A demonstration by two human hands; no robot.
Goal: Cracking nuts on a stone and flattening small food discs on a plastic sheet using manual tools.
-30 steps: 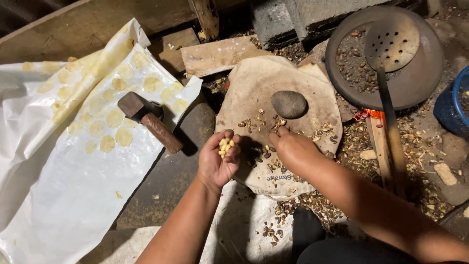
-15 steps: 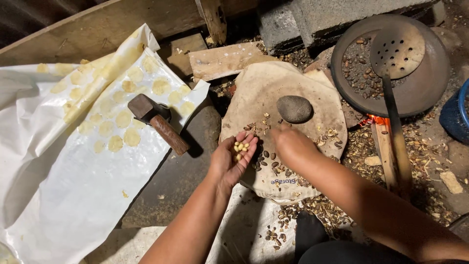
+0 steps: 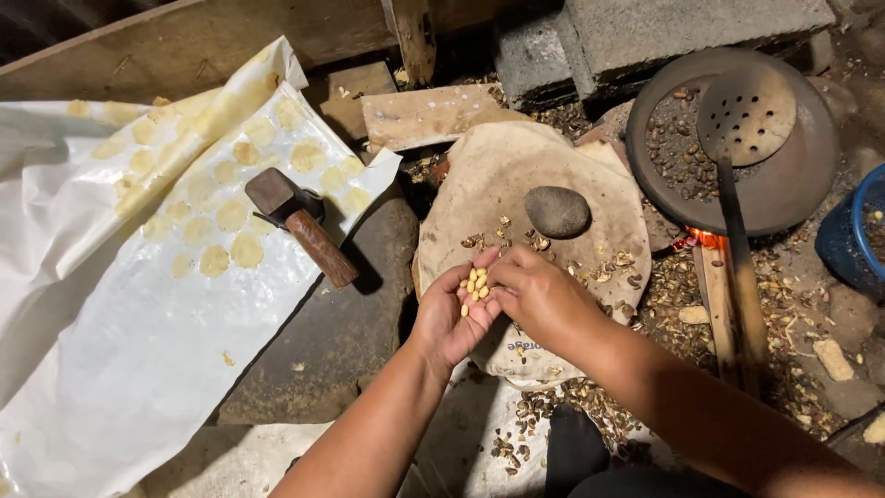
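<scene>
- Dirt floor (image 3: 811,304), littered with brown shells.
- White plastic sheet (image 3: 120,350) bearing pale yellow flattened discs (image 3: 221,231).
- Flat dark stone slab (image 3: 341,323).
- Grey concrete block (image 3: 682,28).
- Wooden board (image 3: 429,115).
- Sack-covered round slab (image 3: 516,184).

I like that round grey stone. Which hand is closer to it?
Right. The right hand sits just below the stone; the left hand, cupping yellow kernels, is lower and farther left.

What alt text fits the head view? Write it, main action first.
Left hand cups pale shelled kernels while the right hand touches them, above a flat stone slab with a round pounding stone. A hammer lies on the plastic sheet.
</scene>
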